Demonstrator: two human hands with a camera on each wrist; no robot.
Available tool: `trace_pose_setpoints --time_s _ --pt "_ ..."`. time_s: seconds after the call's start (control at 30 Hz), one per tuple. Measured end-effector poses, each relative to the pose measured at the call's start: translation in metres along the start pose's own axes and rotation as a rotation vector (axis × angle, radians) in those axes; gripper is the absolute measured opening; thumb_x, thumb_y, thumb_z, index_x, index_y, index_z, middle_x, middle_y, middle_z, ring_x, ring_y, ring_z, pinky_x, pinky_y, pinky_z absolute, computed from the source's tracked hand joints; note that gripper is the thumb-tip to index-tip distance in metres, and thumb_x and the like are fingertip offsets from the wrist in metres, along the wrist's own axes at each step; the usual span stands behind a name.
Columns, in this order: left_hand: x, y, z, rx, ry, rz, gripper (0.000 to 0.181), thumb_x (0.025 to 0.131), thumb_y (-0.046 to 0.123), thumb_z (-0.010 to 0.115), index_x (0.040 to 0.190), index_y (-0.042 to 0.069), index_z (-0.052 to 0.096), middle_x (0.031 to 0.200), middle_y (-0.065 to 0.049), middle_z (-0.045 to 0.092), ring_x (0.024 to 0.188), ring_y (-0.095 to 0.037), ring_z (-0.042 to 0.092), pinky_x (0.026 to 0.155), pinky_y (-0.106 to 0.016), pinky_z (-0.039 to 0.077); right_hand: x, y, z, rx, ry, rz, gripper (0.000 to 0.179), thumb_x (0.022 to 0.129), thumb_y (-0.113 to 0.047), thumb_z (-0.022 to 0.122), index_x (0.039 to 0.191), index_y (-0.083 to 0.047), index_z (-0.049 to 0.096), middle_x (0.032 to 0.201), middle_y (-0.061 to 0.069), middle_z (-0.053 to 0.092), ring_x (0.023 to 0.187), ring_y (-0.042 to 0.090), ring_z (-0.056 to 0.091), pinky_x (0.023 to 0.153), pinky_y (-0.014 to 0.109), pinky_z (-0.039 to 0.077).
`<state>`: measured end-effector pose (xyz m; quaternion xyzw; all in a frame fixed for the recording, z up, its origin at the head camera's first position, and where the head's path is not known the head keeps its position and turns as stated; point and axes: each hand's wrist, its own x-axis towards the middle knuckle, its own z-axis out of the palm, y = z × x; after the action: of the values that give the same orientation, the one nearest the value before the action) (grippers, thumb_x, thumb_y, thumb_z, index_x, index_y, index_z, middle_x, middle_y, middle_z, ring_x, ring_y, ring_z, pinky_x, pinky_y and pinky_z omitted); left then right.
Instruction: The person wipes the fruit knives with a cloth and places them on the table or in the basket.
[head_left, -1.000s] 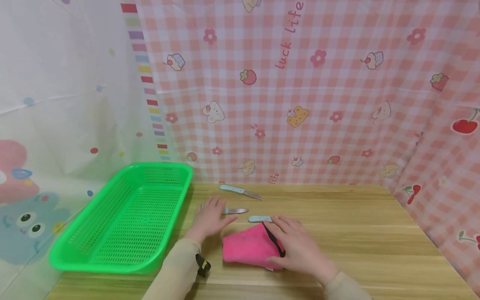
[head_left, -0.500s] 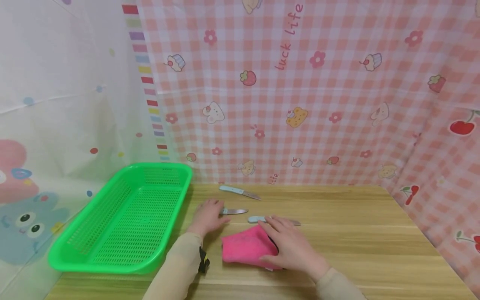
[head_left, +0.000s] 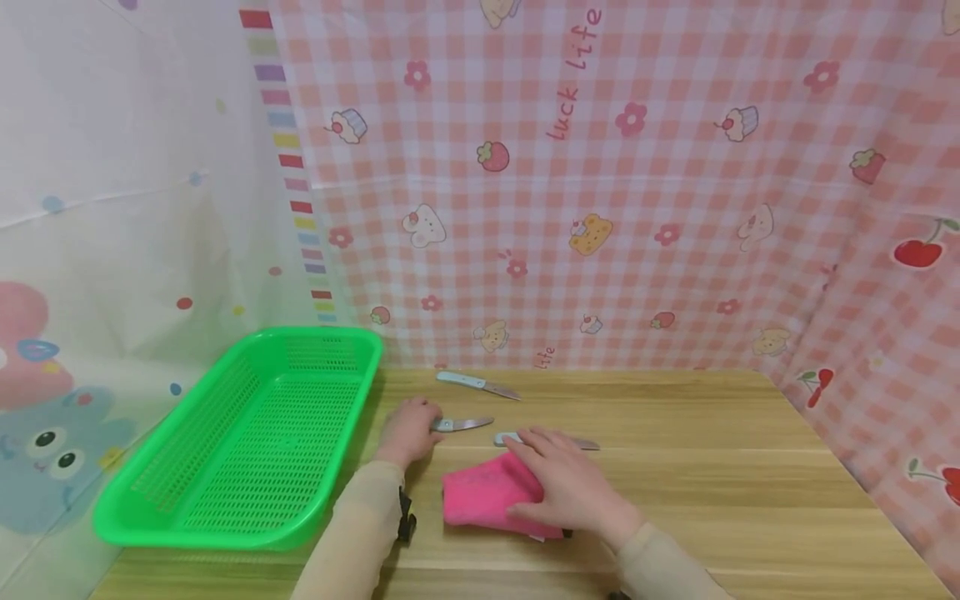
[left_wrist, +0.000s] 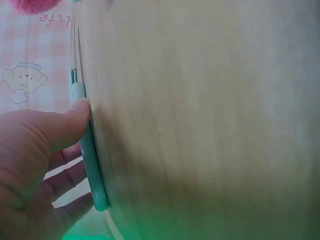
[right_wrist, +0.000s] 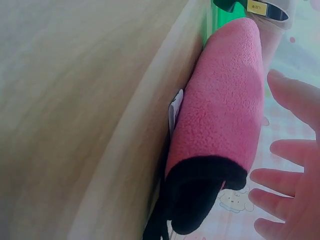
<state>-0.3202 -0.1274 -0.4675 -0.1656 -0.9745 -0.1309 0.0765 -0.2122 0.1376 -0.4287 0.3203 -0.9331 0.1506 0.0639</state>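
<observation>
My left hand (head_left: 408, 431) pinches the pale blue handle of a small knife (head_left: 463, 424) between thumb and fingers, its blade pointing right. The left wrist view shows the thumb on one side of the handle (left_wrist: 91, 155) and fingers on the other, close to the wood. My right hand (head_left: 573, 483), fingers spread, hovers at a pink fleece pouch (head_left: 487, 496) lying on the table. In the right wrist view the pouch has black edging, and a rounded black end (right_wrist: 195, 210) shows at its mouth. Beyond the right fingertips lies a second knife (head_left: 506, 439), partly hidden by them.
A third blue-handled knife (head_left: 461, 380) lies near the back edge of the wooden table (head_left: 712, 483). At the left stands a green perforated plastic basket (head_left: 296, 533). Patterned cloths (head_left: 637, 183) hang behind and at both sides.
My left hand has come down and curled its fingers onto the middle knife's handle, and the blade has turned slightly. The right hand has shifted a little left over the pink pouch.
</observation>
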Motion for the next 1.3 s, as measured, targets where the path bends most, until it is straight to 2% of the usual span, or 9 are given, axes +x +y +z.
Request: trace_pose_setpoints --time_s 0.33,0.67,0.9,1.07,1.3 --pt "0.001 0.0 0.0 -0.001 -0.013 -0.005 0.021 0.079 0.013 0.083 0.079 0.01 0.062 0.085 -0.004 0.056 0.083 -0.026 0.058 0.072 -0.043 0.05 0.006 -0.003 0.002 -0.008 0.004 -0.042 0.081 0.081 -0.046 0.078 0.146 -0.009 0.048 0.145 0.018 0.049 0.136 0.041 0.04 0.111 0.056 0.029" --pt "0.002 0.007 -0.006 0.006 -0.096 -0.043 0.022 0.082 0.011 0.078 0.075 0.008 0.057 0.075 -0.004 0.055 0.074 -0.024 0.057 0.071 -0.042 0.052 0.009 -0.007 0.005 0.008 -0.037 -0.036 0.081 0.082 -0.047 0.078 0.147 -0.008 0.047 0.146 0.017 0.048 0.138 0.04 0.037 0.112 0.055 0.028" --pt "0.001 0.012 -0.01 -0.163 -0.123 -0.113 0.017 0.087 0.006 0.071 0.077 0.006 0.056 0.07 -0.004 0.054 0.064 -0.021 0.052 0.061 -0.038 0.05 0.011 -0.009 0.009 -0.003 -0.069 -0.06 0.08 0.083 -0.052 0.074 0.147 -0.012 0.048 0.148 0.013 0.047 0.138 0.034 0.039 0.111 0.053 0.031" --pt "0.0 0.015 -0.011 -0.234 -0.109 -0.112 0.016 0.088 0.005 0.068 0.08 0.005 0.055 0.072 -0.005 0.054 0.065 -0.021 0.052 0.062 -0.039 0.049 0.015 -0.01 0.015 -0.04 -0.088 -0.086 0.08 0.082 -0.054 0.074 0.146 -0.012 0.049 0.146 0.014 0.049 0.137 0.033 0.041 0.112 0.05 0.03" --pt "-0.003 0.018 -0.011 -0.337 -0.079 -0.113 0.013 0.089 0.002 0.065 0.083 0.004 0.054 0.075 -0.006 0.054 0.067 -0.021 0.051 0.063 -0.037 0.049 0.02 -0.015 0.019 -0.033 -0.105 -0.102 0.08 0.081 -0.051 0.076 0.146 -0.013 0.049 0.144 0.015 0.05 0.135 0.034 0.042 0.112 0.05 0.031"
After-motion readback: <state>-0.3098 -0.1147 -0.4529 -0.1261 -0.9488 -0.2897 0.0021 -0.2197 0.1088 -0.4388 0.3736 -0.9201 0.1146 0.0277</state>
